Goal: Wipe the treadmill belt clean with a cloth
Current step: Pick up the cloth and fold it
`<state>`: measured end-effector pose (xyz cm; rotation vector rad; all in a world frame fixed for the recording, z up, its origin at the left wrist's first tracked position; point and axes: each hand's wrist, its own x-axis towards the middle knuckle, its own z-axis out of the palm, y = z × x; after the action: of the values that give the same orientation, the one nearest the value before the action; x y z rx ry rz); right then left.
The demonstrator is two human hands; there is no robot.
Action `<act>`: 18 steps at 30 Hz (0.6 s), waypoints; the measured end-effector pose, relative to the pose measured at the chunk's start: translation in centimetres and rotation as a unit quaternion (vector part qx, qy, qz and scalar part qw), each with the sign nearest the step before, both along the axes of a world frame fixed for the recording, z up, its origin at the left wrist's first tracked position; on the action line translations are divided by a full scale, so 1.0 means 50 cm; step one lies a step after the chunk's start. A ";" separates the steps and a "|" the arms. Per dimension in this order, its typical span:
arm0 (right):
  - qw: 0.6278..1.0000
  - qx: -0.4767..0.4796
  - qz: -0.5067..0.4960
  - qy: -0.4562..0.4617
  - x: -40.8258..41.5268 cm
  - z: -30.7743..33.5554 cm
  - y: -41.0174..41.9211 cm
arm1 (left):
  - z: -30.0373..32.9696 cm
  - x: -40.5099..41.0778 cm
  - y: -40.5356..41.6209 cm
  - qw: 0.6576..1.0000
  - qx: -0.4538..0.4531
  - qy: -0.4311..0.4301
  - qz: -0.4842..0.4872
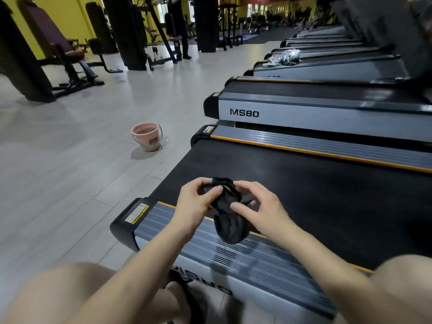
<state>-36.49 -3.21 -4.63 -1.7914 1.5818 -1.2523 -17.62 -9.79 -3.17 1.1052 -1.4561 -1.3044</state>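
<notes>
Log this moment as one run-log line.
phase: cloth prep | hands: left, right grip black cloth | cloth: above belt, not touching | bucket: on floor

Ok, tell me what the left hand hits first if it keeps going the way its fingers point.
The left hand points right, into the black cloth it already grips; past that, likely the right hand holding the other side. Depth is unclear.

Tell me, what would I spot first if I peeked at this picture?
Two hands, the left hand and right hand, hold a bunched black cloth above the near treadmill belt. To the left, a pink bucket stands on the pale floor.
</notes>
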 end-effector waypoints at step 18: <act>0.998 0.024 0.029 0.046 0.024 0.011 -0.080 | -0.008 0.018 -0.018 0.997 -0.060 -0.036 -0.013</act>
<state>-35.28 -7.20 -4.08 -1.8742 1.5843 -1.1103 -16.70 -10.68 -3.55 1.0661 -1.5861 -1.1884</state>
